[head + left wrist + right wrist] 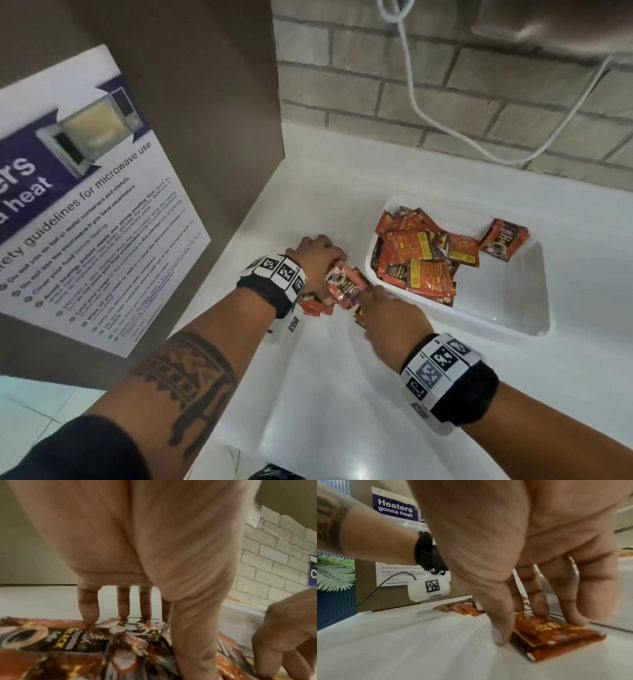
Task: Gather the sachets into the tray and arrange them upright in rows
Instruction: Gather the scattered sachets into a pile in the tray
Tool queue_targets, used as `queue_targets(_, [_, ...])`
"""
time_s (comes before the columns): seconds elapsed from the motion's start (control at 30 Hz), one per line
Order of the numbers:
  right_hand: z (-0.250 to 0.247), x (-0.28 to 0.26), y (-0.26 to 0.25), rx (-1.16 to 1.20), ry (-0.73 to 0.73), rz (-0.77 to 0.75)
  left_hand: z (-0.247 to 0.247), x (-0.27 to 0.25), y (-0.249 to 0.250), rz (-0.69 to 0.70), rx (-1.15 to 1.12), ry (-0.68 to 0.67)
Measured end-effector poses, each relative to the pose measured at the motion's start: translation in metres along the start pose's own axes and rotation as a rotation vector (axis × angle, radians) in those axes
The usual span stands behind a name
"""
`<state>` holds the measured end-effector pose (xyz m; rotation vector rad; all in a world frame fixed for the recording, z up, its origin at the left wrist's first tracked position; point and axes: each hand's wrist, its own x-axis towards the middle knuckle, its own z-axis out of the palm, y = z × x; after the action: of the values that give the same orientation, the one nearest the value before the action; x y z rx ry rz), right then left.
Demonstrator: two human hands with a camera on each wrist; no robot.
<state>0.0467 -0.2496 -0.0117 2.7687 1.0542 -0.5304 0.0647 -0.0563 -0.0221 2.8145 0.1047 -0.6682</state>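
Orange-and-black sachets (418, 260) lie in a jumbled heap in the left half of the white tray (479, 318); a small bundle (503, 240) leans at its far right. Just left of the tray, my left hand (329, 270) grips a bunch of sachets (346, 286), fingers on the far side and thumb on the near side (154, 635). My right hand (373, 301) reaches down beside it. Its thumb and fingers (520, 626) pinch a flat sachet (556, 635) on the counter. More loose sachets (313, 306) lie under my left wrist.
A brown panel with a microwave poster (85, 205) stands close on the left. The brick wall (445, 96) with a hanging white cable (428, 113) runs behind the tray. White counter (342, 394) stretches toward me. A green plant (334, 573) shows beyond the counter's edge.
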Motion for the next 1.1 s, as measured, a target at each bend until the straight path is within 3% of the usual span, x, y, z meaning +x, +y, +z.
queue_targets(0.23, [0.004,0.004,-0.007,0.059,-0.025,0.012,-0.003,0.003,-0.011,0.004,-0.106,0.02])
queue_targets(0.4, [-0.002,0.004,-0.01,0.009,0.021,-0.008,-0.004,0.002,-0.022,-0.002,-0.2,0.108])
queue_targets(0.6, [-0.016,0.003,-0.016,0.001,0.047,-0.019,-0.006,-0.001,-0.03,-0.022,-0.151,0.113])
queue_targets(0.87, [-0.036,0.029,-0.03,0.212,-0.012,-0.094,-0.007,-0.002,-0.033,-0.033,-0.137,0.105])
queue_targets(1.1, [-0.018,0.055,-0.039,0.209,-0.058,0.02,-0.008,-0.001,-0.032,-0.01,-0.187,0.127])
